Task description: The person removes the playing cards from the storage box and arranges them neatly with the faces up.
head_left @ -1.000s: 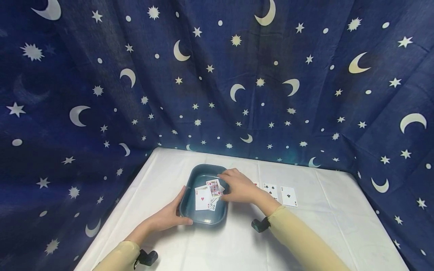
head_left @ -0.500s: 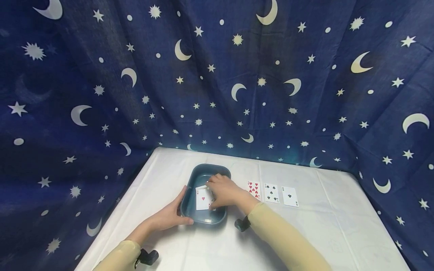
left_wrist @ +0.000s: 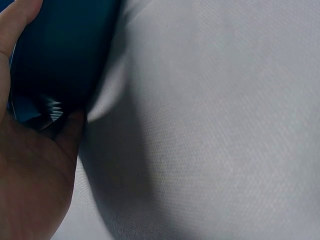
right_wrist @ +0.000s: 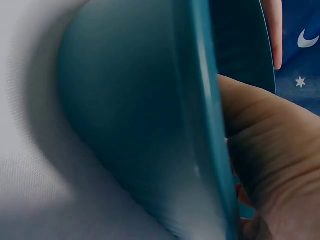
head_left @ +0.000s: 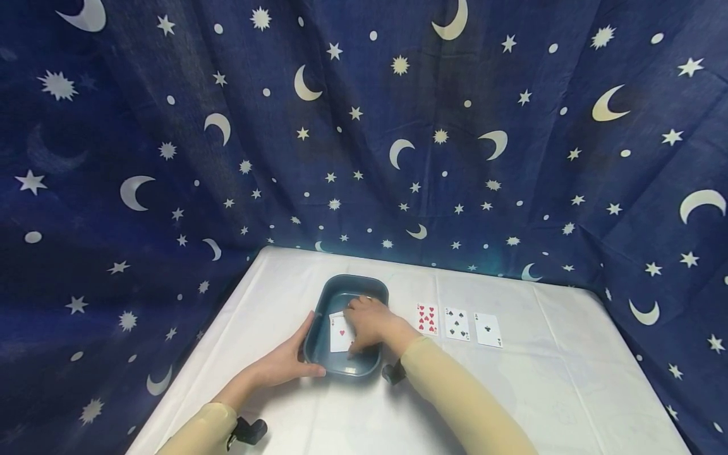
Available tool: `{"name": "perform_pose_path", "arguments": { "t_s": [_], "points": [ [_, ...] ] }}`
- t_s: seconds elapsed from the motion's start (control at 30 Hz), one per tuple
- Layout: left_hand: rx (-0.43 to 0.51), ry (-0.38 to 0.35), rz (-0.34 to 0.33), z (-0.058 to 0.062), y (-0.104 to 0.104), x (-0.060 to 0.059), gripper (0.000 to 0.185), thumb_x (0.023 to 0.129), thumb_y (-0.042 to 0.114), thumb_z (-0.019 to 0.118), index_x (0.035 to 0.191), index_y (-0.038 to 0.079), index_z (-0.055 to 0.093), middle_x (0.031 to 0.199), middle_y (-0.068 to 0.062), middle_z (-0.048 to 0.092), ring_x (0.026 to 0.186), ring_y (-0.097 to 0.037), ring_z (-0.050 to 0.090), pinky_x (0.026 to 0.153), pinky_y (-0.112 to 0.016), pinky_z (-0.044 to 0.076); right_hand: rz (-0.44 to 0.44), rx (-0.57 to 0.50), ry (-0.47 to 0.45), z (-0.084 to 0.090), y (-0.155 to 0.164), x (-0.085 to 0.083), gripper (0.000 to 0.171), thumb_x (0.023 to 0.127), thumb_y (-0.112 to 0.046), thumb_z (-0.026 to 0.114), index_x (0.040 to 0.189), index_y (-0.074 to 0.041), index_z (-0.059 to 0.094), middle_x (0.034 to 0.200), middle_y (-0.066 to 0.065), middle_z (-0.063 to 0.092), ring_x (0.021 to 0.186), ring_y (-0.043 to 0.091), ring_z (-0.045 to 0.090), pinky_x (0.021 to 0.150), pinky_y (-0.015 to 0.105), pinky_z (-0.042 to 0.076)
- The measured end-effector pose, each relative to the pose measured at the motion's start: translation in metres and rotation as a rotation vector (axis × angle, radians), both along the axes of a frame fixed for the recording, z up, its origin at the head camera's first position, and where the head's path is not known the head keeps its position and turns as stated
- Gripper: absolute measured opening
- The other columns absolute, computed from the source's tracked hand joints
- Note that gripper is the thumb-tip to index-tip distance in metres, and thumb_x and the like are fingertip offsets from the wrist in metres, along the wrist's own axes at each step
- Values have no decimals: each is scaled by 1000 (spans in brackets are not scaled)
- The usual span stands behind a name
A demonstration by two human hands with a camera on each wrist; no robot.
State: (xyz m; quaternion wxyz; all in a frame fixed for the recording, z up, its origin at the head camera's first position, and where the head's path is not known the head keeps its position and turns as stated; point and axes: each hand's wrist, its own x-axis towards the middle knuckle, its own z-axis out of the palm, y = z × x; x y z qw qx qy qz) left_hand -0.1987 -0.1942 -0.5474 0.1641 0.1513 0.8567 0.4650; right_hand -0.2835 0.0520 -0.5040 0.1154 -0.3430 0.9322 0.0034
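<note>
A teal plastic tray [head_left: 317, 354] sits on the table, with playing cards inside. My left hand [head_left: 281, 362] holds its left side, thumb at the near rim and fingers along the outer wall. In the left wrist view that hand [left_wrist: 32, 165] lies close against the wall. My right hand [head_left: 372, 322] reaches into the tray over the cards, fingers and thumb pointing down. An ace of hearts [head_left: 339, 333] shows to the left of it; the other cards are hidden beneath the hand. I cannot tell whether the right fingers pinch a card.
Three face-up cards lie in a row right of the tray: a hearts card [head_left: 427, 319], a five of spades [head_left: 457, 324] and an ace of clubs [head_left: 488, 330]. A white cloth covers the table [head_left: 569, 392]. A dark blue curtain [head_left: 364, 126] with moons and stars hangs behind.
My right hand has moved left from the tray's right rim to over the cards, covering the face card. The hearts card on the table has come into full view. The left hand stays put.
</note>
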Motion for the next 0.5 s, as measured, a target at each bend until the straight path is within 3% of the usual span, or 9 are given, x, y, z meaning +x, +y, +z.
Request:
{"name": "perform_pose_path", "arguments": {
  "t_s": [0.5],
  "points": [
    [-7, 3, 7, 2, 2, 1, 130, 79, 43, 88, 166, 20, -5, 172, -6, 1, 156, -30, 7, 122, -52, 20, -23, 2, -11, -5, 2, -2, 96, 67, -68, 85, 146, -20, 56, 150, 2, 49, 143, 25, 40, 121, 50, 28]
  ]
}}
